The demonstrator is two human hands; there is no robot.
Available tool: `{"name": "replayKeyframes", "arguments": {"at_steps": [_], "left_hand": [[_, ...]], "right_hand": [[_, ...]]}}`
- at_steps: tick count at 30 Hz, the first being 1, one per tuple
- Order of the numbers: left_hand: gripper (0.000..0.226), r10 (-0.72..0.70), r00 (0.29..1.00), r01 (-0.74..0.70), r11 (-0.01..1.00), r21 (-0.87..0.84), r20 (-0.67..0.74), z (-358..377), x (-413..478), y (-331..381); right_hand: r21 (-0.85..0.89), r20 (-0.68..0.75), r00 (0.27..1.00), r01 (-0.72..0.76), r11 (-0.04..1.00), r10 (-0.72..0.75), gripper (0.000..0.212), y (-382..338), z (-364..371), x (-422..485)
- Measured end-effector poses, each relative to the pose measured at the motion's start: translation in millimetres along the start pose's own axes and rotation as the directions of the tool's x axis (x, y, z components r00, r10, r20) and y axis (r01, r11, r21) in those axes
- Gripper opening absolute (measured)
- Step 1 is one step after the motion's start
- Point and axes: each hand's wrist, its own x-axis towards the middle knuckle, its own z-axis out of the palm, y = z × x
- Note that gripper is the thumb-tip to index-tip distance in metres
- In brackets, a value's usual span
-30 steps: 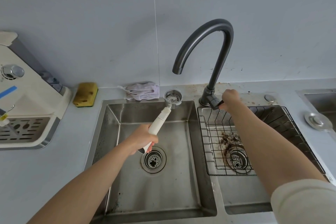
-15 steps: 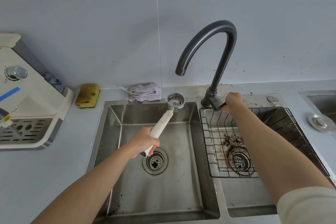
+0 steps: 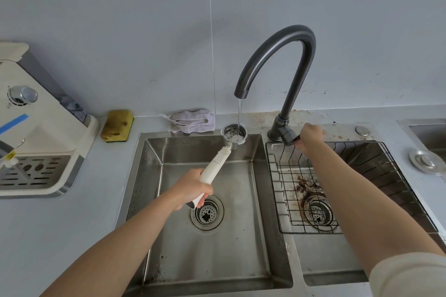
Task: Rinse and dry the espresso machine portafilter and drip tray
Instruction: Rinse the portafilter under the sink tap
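Note:
My left hand [image 3: 190, 188] grips the white handle of the portafilter [image 3: 214, 169] over the left sink basin [image 3: 217, 248]. Its metal basket [image 3: 233, 134] faces up with dark grounds inside, directly under the spout of the dark grey faucet [image 3: 287, 60]. A thin stream of water [image 3: 239, 116] falls into the basket. My right hand [image 3: 310, 136] is closed on the faucet lever [image 3: 289, 138] at the tap's base. The slotted drip tray [image 3: 31, 172] sits in the cream espresso machine [image 3: 36, 128] at the left.
A wire rack [image 3: 337, 188] lies in the right basin with coffee grounds around its drain. A yellow sponge [image 3: 117, 125] and a crumpled cloth [image 3: 193, 120] rest behind the left basin. A round metal lid [image 3: 427, 161] lies on the counter at far right.
Water now runs from the faucet into the portafilter basket; before, the tap was dry. My right hand stayed on the lever and my left hand kept the portafilter under the spout.

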Motion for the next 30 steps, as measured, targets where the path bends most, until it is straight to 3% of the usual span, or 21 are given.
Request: {"name": "replayKeyframes", "arguments": {"at_steps": [4,8,11,14,16,18,21,30], "left_hand": [[0.019,0.005,1.0,-0.005,1.0,-0.003,0.01,0,-2,0],[0.019,0.009,1.0,-0.009,1.0,-0.007,0.016,1,-4,-2],[0.018,0.016,1.0,-0.015,0.999,-0.034,0.022,1,-6,-3],[0.019,0.024,0.999,-0.02,0.996,-0.083,0.041,3,-11,-4],[0.02,0.029,0.998,-0.023,0.992,-0.121,0.052,5,-13,-3],[0.02,0.029,0.997,-0.019,0.988,-0.154,0.065,8,-15,-2],[0.019,0.028,0.996,-0.009,0.977,-0.212,0.088,10,-17,-4],[0.018,0.057,0.992,-0.014,0.938,-0.346,0.116,19,-18,-6]], "right_hand": [[-0.133,0.02,0.999,-0.028,0.991,0.031,0.025,8,2,-14],[-0.121,0.242,0.965,-0.07,0.99,0.097,0.044,24,16,-49],[-0.159,0.488,0.855,-0.109,0.981,0.174,0.05,40,28,-82],[-0.07,0.63,0.759,-0.154,0.986,0.164,0.067,56,42,-103],[-0.051,0.709,0.69,-0.156,0.986,0.146,0.058,62,50,-116],[-0.001,0.76,0.641,-0.159,0.987,0.104,0.032,66,56,-121],[0.068,0.752,0.657,-0.165,0.984,0.058,0.014,67,61,-124],[0.056,0.677,0.736,-0.06,0.997,0.006,0.021,61,64,-131]]}}
